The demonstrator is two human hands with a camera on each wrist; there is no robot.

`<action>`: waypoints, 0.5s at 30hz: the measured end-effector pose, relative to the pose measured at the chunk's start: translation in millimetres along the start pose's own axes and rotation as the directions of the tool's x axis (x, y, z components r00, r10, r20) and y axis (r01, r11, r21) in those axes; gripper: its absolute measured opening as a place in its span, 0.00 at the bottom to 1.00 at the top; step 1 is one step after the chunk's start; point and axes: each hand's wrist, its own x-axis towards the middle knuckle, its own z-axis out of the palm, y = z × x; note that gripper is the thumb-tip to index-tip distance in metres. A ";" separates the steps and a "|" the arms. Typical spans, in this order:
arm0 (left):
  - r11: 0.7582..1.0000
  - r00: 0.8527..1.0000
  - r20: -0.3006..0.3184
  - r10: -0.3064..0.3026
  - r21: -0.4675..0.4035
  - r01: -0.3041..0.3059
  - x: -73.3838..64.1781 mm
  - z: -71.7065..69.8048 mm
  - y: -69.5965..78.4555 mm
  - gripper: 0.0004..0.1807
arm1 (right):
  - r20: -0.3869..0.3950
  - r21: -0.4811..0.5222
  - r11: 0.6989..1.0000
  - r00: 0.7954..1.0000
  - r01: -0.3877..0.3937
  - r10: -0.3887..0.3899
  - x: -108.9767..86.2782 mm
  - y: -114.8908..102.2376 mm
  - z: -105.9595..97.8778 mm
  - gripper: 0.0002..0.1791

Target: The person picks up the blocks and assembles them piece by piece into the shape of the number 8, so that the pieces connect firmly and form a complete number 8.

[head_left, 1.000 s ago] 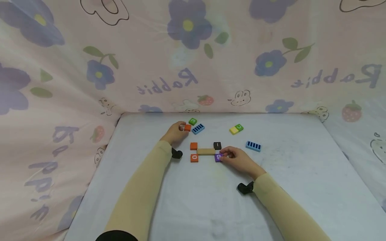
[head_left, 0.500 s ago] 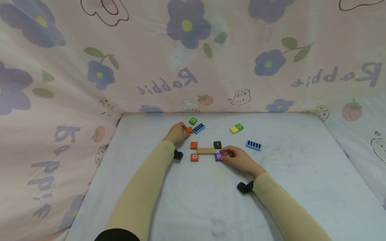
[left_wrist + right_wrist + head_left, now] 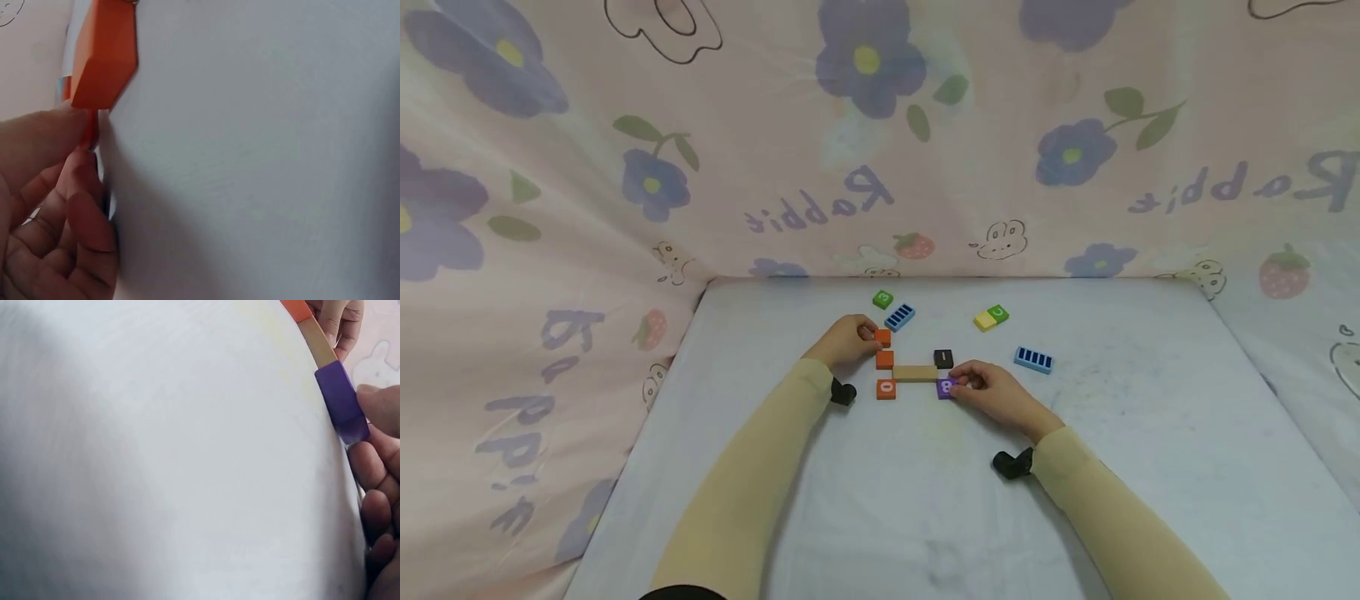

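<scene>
The left hand (image 3: 848, 340) pinches the far orange block (image 3: 883, 337) with its thumb and fingers. That block sits low at the white table (image 3: 925, 500), just past the mid orange block (image 3: 885, 360). I cannot tell if those two touch. The 0 block (image 3: 886, 389) is orange too, and it lies on the near side of the mid one, with a gap between them.

The right hand (image 3: 996, 392) pinches the right side of the purple block (image 3: 946, 388), which has an 8 on it. The two hands are apart, with the tan bar (image 3: 915, 374) between them. The bar runs from the orange blocks on the left to the purple block and the black block (image 3: 943, 359) on the right.

Farther back, left of the middle, are the 3 block (image 3: 883, 298), which is green, and a striped blue block (image 3: 900, 317). To the right, a yellow block (image 3: 985, 321) touches a green block (image 3: 997, 314). Farthest right is another blue block (image 3: 1033, 360), also striped.
</scene>
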 end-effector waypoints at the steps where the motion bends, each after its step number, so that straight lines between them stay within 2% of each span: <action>1: 1.000 1.000 -0.002 -0.002 -0.006 0.002 -0.9 0.3 -0.7 0.18 | 0.000 0.002 1.000 1.000 -0.004 0.004 0.5 0.2 0.4 0.17; 7: 0.999 1.000 -0.009 -0.011 -0.040 0.011 -2.4 2.9 -6.3 0.18 | -0.004 -0.006 1.000 1.000 0.008 -0.008 2.3 2.4 1.5 0.17; 15: 0.999 1.000 0.004 -0.020 -0.041 0.021 -2.5 5.4 -5.2 0.18 | -0.005 -0.004 1.000 1.000 0.010 -0.010 2.0 2.0 1.7 0.16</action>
